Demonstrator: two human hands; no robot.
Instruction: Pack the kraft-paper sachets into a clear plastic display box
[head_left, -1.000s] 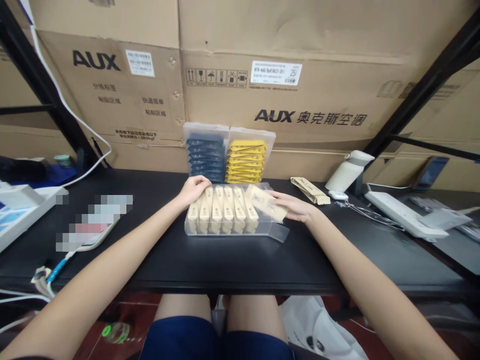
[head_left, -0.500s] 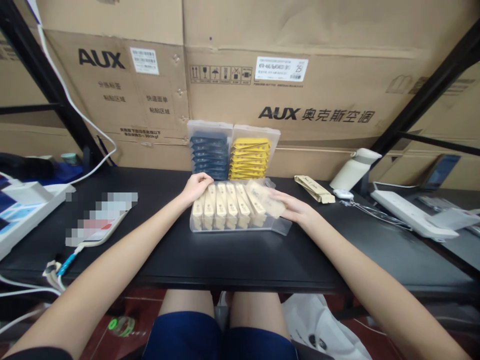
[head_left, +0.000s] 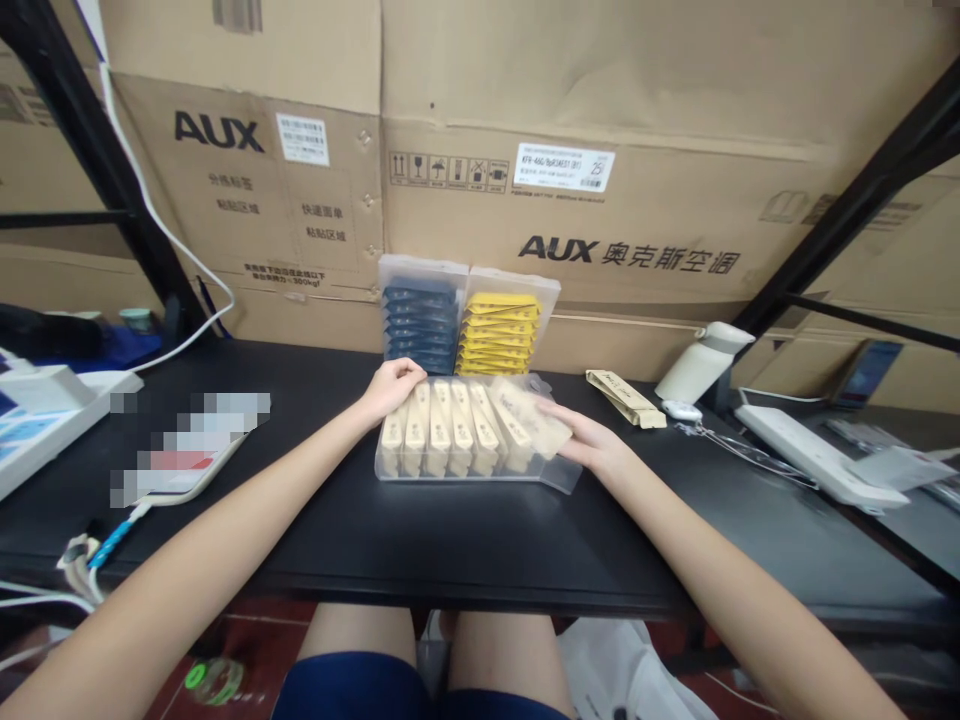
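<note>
A clear plastic box point(head_left: 420, 472) lies at the middle of the desk, with a row of slim beige packets point(head_left: 437, 425) standing in it. At its upper left corner, my left hand point(head_left: 393, 386) is closed, fingers curled on the rim. My right hand point(head_left: 591, 438) grips a beige packet point(head_left: 550, 428) at the box's right end; this packet leans over the row, its flat printed face turned up. The right fingertips are partly hidden by the packet. A clear flap point(head_left: 564, 474) sticks out from the box's right side beneath that hand.
Behind stand two clear boxes, one with dark blue packets point(head_left: 420, 325), one with yellow packets point(head_left: 501, 330), against a large cardboard carton point(head_left: 450, 225). Rightward lie a loose beige packet point(head_left: 626, 400), a white bottle point(head_left: 701, 365) and a power strip point(head_left: 821, 455). A phone point(head_left: 195, 450) lies leftward.
The whole view has shifted, with the desk objects lower in the picture. Both hands keep nearly the same places on the box and the packet.
</note>
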